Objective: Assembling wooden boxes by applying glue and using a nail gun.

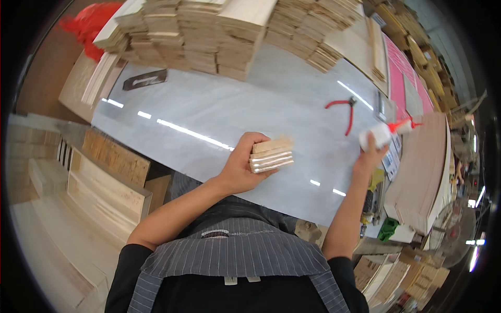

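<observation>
My left hand (241, 166) is closed around a small stack of wooden strips (272, 155), held above the near part of the grey tabletop (209, 112). White glue runs along the end edges of several strips. Off to the right, my right hand (371, 155) grips a white glue bottle (373, 136) with a red nozzle (398, 127) pointing right. A second white shape with a red tip shows just past that nozzle, partly hidden. Red-handled pliers (350, 107) lie spread on the table, beyond the bottle.
Tall stacks of wooden boards (240, 36) line the table's far side. A dark metal plate with a slot (145, 80) lies at the left, near a red plastic bag (94, 26). Wooden boxes (107, 182) stand at lower left; thin curved panels (420, 172) are at right.
</observation>
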Action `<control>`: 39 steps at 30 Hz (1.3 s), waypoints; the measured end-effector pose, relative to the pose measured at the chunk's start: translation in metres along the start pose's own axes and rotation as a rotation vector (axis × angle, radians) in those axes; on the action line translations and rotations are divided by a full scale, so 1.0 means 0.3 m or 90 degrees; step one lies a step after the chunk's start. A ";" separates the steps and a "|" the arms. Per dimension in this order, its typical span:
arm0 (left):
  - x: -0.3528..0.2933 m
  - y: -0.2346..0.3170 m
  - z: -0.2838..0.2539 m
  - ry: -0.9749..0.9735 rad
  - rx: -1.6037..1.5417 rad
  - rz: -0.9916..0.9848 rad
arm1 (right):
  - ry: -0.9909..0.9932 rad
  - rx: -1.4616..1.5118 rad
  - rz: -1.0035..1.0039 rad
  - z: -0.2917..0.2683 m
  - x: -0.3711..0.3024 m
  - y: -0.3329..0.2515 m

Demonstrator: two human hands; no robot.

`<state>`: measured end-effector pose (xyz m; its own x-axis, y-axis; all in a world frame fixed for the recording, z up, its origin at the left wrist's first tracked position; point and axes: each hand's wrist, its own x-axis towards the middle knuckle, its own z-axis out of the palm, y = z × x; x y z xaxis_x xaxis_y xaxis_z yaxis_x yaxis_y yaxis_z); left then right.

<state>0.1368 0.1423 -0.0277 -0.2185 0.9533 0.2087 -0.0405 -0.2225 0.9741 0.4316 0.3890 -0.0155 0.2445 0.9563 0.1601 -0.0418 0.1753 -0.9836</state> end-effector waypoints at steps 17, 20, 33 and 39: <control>-0.009 -0.014 -0.012 0.063 0.107 0.050 | -0.275 -0.247 -0.136 -0.004 -0.595 -0.572; -0.013 -0.002 -0.018 0.065 0.139 0.027 | -0.288 -0.247 -0.168 0.037 -0.643 -0.570; -0.007 -0.012 -0.021 0.076 0.181 0.042 | -0.368 -0.268 -0.178 0.097 -0.667 -0.579; -0.008 -0.002 -0.028 0.055 0.201 0.036 | -0.373 -0.273 -0.157 0.105 -0.667 -0.582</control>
<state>0.1292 0.1383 -0.0295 -0.2949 0.9170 0.2686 0.2750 -0.1878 0.9429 0.3595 0.1745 0.1269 -0.3605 0.8899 0.2795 0.3561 0.4083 -0.8405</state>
